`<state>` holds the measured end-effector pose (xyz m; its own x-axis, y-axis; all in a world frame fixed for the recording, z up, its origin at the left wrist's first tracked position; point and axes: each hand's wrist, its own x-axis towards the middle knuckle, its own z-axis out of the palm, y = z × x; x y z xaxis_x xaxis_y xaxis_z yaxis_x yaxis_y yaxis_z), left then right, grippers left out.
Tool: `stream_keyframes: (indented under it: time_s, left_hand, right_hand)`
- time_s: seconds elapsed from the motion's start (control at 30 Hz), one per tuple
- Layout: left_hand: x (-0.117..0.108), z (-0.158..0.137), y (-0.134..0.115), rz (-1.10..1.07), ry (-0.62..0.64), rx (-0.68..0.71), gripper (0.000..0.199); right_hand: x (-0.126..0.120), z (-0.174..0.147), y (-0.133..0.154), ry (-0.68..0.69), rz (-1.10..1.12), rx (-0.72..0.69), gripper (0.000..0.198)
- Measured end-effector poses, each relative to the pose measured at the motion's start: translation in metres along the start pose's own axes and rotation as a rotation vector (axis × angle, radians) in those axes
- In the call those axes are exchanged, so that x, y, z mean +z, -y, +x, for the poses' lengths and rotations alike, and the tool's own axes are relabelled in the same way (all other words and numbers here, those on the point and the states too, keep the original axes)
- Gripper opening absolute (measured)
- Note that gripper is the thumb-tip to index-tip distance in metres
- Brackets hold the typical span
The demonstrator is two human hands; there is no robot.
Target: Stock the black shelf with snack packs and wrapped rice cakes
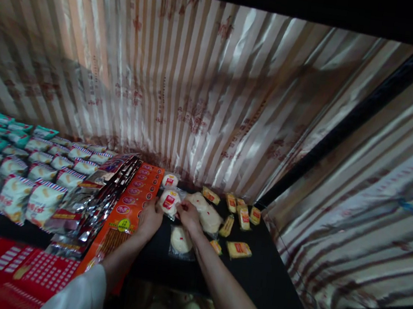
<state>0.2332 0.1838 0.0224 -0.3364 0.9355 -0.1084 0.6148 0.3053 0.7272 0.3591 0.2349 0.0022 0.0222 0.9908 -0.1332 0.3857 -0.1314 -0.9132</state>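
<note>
Between my hands is a round white cake in a clear wrapper with a red label (170,202). My left hand (149,219) grips its left edge with curled fingers. My right hand (188,215) pinches the wrapper at the right edge. Just behind lies a similar wrapped round cake (170,180). To the right, partly covered by my right hand, are large pale round cakes in clear wrapping (206,214). Another round wrapped cake (181,240) lies nearer, below my right wrist.
Small yellow packets (238,250) are scattered on the black shelf (266,279). Left stand an orange snack strip (135,201), silvery packets (110,190) and rows of white snack bags (46,202). Striped sheeting (200,83) hangs behind; a dark frame bar (330,140) slants at right.
</note>
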Motion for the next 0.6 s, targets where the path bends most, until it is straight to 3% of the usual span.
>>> stream_keyframes:
  time_s: [0.1, 0.3, 0.6]
  left_hand:
    - [0.0, 0.001, -0.006, 0.13, -0.046, 0.078, 0.047]
    - [0.009, 0.011, -0.008, 0.233, 0.027, 0.206, 0.053]
    - [0.026, 0.038, 0.0, 0.272, 0.088, 0.27, 0.055]
  right_hand:
    - [0.005, 0.02, 0.002, -0.04, -0.179, -0.05, 0.015]
    - [0.018, 0.051, 0.01, -0.067, -0.337, -0.102, 0.019]
    - [0.024, 0.067, 0.021, -0.061, -0.529, -0.131, 0.021]
